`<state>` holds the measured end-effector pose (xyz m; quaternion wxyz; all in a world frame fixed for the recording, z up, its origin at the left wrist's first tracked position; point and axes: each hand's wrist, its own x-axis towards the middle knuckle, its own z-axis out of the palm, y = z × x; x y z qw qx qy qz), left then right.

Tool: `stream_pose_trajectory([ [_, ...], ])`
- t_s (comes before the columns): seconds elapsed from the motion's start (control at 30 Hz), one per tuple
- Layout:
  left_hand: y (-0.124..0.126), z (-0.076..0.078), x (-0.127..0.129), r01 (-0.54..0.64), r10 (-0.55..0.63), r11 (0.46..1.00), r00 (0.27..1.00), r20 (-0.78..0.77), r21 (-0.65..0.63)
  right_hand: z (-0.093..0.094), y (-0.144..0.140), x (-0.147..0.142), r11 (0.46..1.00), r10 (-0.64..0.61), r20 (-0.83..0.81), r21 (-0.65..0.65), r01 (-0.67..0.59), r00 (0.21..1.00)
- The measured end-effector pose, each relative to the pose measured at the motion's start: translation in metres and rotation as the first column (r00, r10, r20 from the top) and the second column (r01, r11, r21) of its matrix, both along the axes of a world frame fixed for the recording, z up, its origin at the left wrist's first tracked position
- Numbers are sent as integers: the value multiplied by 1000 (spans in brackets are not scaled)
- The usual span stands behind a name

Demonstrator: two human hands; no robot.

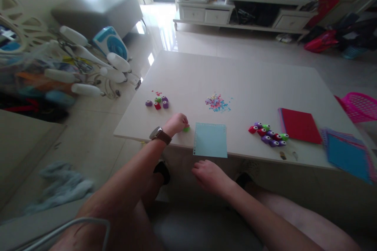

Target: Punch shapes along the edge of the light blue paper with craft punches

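My left hand (177,123), with a watch (160,135) on its wrist, is at the table's near edge. Its fingers are closed on a small green paper punch (186,129), mostly covered by them. Just right of it lies a light-blue sheet of paper (211,140), with small punched shapes along its left, top and right margins. My right hand (209,174) hovers in front of the table edge, below the sheet. Its fingers are loosely bent, and nothing shows in them.
Several paper punches (157,106) stand at the table's left, near red paper bits (159,93). Coloured confetti (217,103) is heaped mid-table. More punches (268,135) cluster on the right, beside red paper (301,124) and blue sheets (349,155) overhanging the edge.
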<state>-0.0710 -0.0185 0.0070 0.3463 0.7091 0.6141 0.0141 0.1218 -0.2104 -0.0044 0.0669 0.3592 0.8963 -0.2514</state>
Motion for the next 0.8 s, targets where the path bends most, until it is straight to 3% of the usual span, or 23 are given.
stream_pose_trajectory([
  [0.2, 1, -4, 2, -30, 30, 999, 1000, 8, -39, 3, 0, -7, 1000, 10, 23, -28, -9, 1000],
  [0.53, -5, 6, 4, 12, 8, 980, 995, 100, -200, -3, -2, -6, 999, 11, 28, -32, -10, 1000],
  [0.8, -8, 9, 3, 92, -83, 988, 994, 73, -125, -5, -1, -5, 1000, 3, 18, -20, -2, 1000],
])
